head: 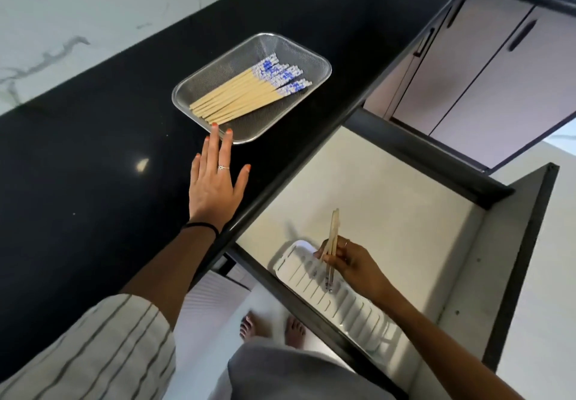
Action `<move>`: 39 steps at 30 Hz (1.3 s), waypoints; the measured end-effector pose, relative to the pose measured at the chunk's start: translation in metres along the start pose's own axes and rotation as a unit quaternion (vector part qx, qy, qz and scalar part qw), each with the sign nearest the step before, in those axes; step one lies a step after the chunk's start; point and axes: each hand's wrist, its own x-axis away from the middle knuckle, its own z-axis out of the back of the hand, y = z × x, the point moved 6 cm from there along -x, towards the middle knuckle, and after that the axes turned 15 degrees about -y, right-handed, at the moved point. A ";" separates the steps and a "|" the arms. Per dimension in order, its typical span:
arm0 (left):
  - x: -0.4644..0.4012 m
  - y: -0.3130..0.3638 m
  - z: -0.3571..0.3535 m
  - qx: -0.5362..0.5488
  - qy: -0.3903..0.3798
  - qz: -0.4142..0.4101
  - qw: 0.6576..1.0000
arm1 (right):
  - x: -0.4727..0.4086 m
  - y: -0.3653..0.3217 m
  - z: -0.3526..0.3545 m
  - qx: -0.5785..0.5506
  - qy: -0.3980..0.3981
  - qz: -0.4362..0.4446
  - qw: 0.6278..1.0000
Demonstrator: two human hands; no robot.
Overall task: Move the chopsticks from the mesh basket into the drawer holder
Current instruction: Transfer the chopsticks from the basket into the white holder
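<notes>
Black countertop [93, 165] below a pale marbled wall, with an open drawer [374, 187] under its edge: task judged barely begun. Mesh basket [199, 87] on the counter holds nearly the whole bundle of chopsticks [237, 97]; white slotted drawer holder [352, 303] at the drawer front shows its other slots vacant. Left hand [213, 187] flat, fingers straight, tips at the basket rim, holding nothing; right hand [352, 262] pinches a chopstick pair [333, 240], patterned ends down in a slot.

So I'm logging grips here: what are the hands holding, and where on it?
The right hand pinches a pair of chopsticks around mid-length, patterned ends down in the drawer holder. The left hand holds nothing.
</notes>
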 end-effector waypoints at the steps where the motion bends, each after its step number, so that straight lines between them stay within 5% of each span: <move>1: 0.000 0.000 0.000 0.002 0.001 -0.001 1.000 | 0.001 0.008 -0.006 0.003 0.001 -0.006 1.000; 12: 0.000 0.002 0.004 0.019 0.007 -0.006 1.000 | -0.004 0.000 -0.007 0.090 -0.048 -0.045 0.994; 21: 0.001 0.004 0.007 0.016 0.010 -0.012 1.000 | 0.006 0.043 -0.032 0.260 -0.206 -0.230 0.915; 39: 0.002 0.005 0.008 0.028 0.011 -0.017 0.999 | 0.013 0.073 -0.037 0.286 -0.164 -0.294 0.897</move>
